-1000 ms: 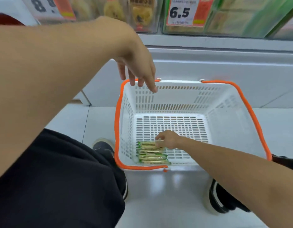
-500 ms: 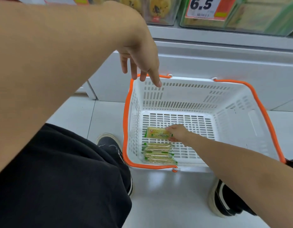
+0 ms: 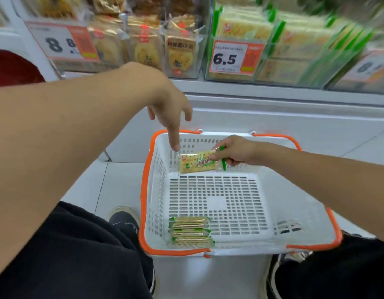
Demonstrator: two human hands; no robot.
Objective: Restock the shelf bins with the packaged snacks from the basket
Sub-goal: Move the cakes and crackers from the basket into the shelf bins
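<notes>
Green-edged cracker pack [image 3: 197, 161] aloft over white basket [image 3: 294, 214]; more packs [image 3: 190, 231] stacked inside

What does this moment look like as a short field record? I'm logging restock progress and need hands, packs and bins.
right hand: pinches one cracker pack by its end, lifted above the basket floor
left hand: holds nothing, fingers relaxed, pointing down over the basket's far left corner
basket: white, orange rim, on the floor
left in basket: small stack of packs at the near left
matching bin: green cracker packs, price tag 6.5
</notes>
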